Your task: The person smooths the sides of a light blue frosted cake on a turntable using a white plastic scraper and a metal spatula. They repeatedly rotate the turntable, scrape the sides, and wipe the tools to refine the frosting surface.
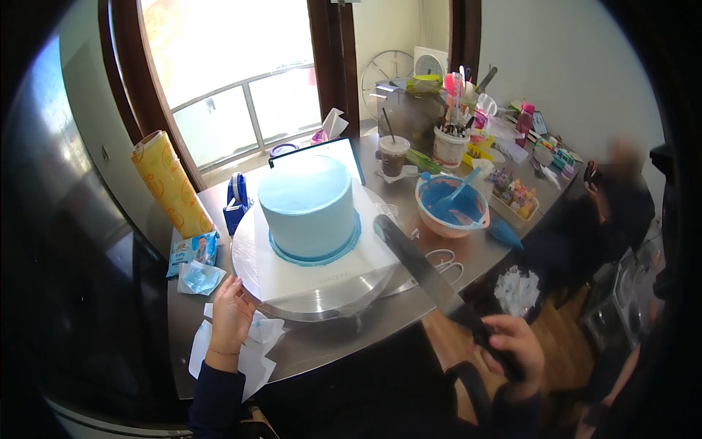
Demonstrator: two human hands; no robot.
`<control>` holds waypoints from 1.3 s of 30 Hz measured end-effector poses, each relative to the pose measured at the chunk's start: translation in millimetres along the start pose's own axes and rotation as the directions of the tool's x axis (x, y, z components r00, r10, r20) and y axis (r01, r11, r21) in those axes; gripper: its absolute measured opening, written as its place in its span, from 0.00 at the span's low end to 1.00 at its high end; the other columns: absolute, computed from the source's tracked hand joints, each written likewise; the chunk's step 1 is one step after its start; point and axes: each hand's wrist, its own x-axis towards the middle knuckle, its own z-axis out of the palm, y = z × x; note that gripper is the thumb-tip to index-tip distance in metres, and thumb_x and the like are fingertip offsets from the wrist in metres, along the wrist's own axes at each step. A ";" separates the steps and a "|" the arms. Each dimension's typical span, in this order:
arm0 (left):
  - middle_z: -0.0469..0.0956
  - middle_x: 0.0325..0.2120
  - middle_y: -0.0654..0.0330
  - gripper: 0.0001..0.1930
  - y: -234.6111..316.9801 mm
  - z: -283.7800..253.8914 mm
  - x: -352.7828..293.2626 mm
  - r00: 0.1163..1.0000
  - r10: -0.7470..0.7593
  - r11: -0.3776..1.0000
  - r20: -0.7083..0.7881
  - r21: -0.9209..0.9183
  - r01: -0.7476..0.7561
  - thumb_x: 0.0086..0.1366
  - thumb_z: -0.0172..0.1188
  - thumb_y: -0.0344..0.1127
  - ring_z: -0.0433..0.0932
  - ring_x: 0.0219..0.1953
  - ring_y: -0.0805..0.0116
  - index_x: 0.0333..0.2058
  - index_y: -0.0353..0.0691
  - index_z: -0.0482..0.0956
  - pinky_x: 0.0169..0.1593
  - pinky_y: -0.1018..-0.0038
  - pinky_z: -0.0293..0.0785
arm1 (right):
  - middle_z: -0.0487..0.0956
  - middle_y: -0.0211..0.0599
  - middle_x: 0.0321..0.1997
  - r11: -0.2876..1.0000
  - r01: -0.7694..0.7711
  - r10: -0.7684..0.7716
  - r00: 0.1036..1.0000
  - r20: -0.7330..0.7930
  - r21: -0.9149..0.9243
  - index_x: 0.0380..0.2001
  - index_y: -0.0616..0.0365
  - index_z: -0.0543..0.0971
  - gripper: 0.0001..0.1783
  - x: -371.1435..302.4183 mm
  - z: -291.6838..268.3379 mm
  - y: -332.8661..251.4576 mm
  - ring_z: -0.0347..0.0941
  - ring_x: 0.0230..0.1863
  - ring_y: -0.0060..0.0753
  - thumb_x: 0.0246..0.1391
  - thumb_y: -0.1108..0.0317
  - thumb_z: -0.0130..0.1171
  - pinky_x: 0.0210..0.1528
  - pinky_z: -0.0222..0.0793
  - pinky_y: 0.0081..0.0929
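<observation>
A tall round cake (307,212) coated in smooth light-blue icing stands on a square white board (322,282), with a rim of blue icing around its foot. Under the board lies a round metal turntable (252,245). My left hand (232,316) touches the turntable's near left edge, its fingers partly bent and apart, holding nothing. In my right hand (518,347) is the black handle of a long icing spatula (420,267). The spatula's wide metal blade points up and left, apart from the cake, its tip near the board's right side.
Right of the cake, a bowl (431,212) of blue icing holds a blue scraper. Behind it are an iced drink (393,155) and a tub (450,146) of tools. Scissors (442,265) lie beside the turntable. Left are wipes (194,252) and crumpled paper (252,347). Another person (621,197) sits at right.
</observation>
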 end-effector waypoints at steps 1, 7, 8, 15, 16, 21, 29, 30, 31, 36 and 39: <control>0.71 0.37 0.60 0.09 -0.7 -2.5 2.9 1.000 0.010 1.000 0.005 -0.012 -0.010 0.62 0.42 0.30 0.71 0.40 0.70 0.40 0.36 0.65 0.46 0.74 0.69 | 0.74 0.52 0.31 1.000 -0.017 0.016 1.000 0.013 0.018 0.42 0.75 0.67 0.20 7.4 0.4 -0.1 0.63 0.11 0.23 0.46 0.73 0.52 0.12 0.58 0.16; 0.71 0.32 0.63 0.06 -7.1 -9.5 17.3 0.994 0.053 0.998 -0.093 -0.025 -0.056 0.62 0.45 0.31 0.71 0.33 0.77 0.37 0.38 0.66 0.36 0.83 0.69 | 0.74 0.48 0.30 0.998 -0.068 0.068 0.993 0.098 -0.012 0.39 0.73 0.68 0.15 32.7 6.3 -4.0 0.63 0.11 0.20 0.50 0.72 0.49 0.12 0.59 0.16; 0.71 0.32 0.64 0.06 -6.9 -9.4 18.2 0.994 0.052 0.998 -0.099 -0.032 -0.055 0.62 0.45 0.31 0.71 0.32 0.77 0.37 0.38 0.66 0.36 0.82 0.69 | 0.74 0.48 0.29 0.998 -0.067 0.068 0.992 0.106 -0.017 0.38 0.73 0.68 0.14 34.4 6.9 -4.5 0.62 0.11 0.20 0.50 0.72 0.48 0.12 0.59 0.16; 0.71 0.30 0.64 0.06 -5.1 -8.0 16.1 0.995 0.022 0.999 -0.102 -0.026 -0.025 0.62 0.46 0.31 0.71 0.31 0.77 0.37 0.39 0.65 0.34 0.82 0.70 | 0.72 0.43 0.22 0.995 -0.081 0.076 0.992 0.097 0.051 0.35 0.74 0.69 0.12 37.2 8.3 -4.2 0.62 0.10 0.19 0.51 0.72 0.48 0.12 0.59 0.15; 0.71 0.30 0.64 0.06 -5.9 -8.8 15.9 0.994 0.025 0.999 -0.103 -0.033 -0.029 0.62 0.46 0.31 0.71 0.31 0.77 0.37 0.39 0.65 0.34 0.82 0.70 | 0.72 0.42 0.22 0.995 -0.085 0.079 0.989 0.123 0.049 0.35 0.74 0.69 0.12 38.5 8.3 -4.2 0.62 0.10 0.19 0.51 0.72 0.47 0.12 0.58 0.15; 0.72 0.32 0.63 0.06 -8.2 -17.0 15.5 0.999 0.025 0.998 -0.047 -0.048 -0.028 0.62 0.45 0.31 0.72 0.33 0.76 0.37 0.39 0.66 0.37 0.80 0.71 | 0.72 0.43 0.23 0.994 -0.094 0.086 0.988 0.130 0.061 0.34 0.74 0.68 0.12 41.2 9.3 -2.2 0.62 0.10 0.19 0.52 0.73 0.47 0.11 0.58 0.14; 0.73 0.35 0.61 0.08 -8.8 -9.9 7.9 0.999 0.044 0.997 -0.012 -0.058 -0.045 0.62 0.44 0.32 0.74 0.38 0.73 0.38 0.37 0.66 0.41 0.78 0.73 | 0.73 0.48 0.27 0.991 -0.103 0.091 0.985 0.145 0.082 0.37 0.74 0.68 0.13 41.0 7.3 -0.3 0.63 0.11 0.20 0.52 0.73 0.47 0.12 0.59 0.15; 0.73 0.35 0.61 0.08 -8.4 -6.8 5.4 0.999 0.040 0.998 -0.027 -0.057 -0.042 0.62 0.44 0.31 0.73 0.38 0.73 0.39 0.36 0.66 0.41 0.78 0.72 | 0.73 0.49 0.27 0.990 -0.104 0.091 0.986 0.137 0.092 0.38 0.74 0.68 0.13 40.5 7.0 -0.1 0.63 0.11 0.20 0.52 0.73 0.47 0.12 0.59 0.15; 0.72 0.36 0.60 0.09 -7.8 -3.7 2.6 0.999 0.042 0.998 -0.026 -0.055 -0.044 0.62 0.44 0.31 0.73 0.38 0.73 0.40 0.36 0.66 0.42 0.78 0.72 | 0.73 0.50 0.28 0.989 -0.105 0.092 0.987 0.128 0.102 0.38 0.74 0.67 0.14 39.9 6.8 0.1 0.63 0.11 0.20 0.51 0.73 0.47 0.12 0.59 0.15; 0.70 0.36 0.59 0.11 -8.4 9.9 -11.8 0.998 0.042 0.999 -0.051 -0.029 -0.044 0.62 0.44 0.31 0.71 0.39 0.72 0.42 0.35 0.62 0.43 0.76 0.71 | 0.73 0.53 0.30 0.984 -0.121 0.102 0.984 0.146 0.127 0.41 0.74 0.66 0.16 38.6 5.5 1.1 0.63 0.11 0.20 0.51 0.73 0.47 0.12 0.59 0.15; 0.69 0.37 0.58 0.11 -11.9 14.0 -19.5 0.999 0.037 0.999 -0.037 -0.030 -0.038 0.61 0.44 0.31 0.71 0.39 0.71 0.42 0.35 0.61 0.45 0.74 0.70 | 0.73 0.53 0.30 0.983 -0.129 0.109 0.983 0.149 0.133 0.41 0.74 0.66 0.16 37.8 5.3 1.3 0.63 0.11 0.20 0.51 0.73 0.47 0.11 0.59 0.15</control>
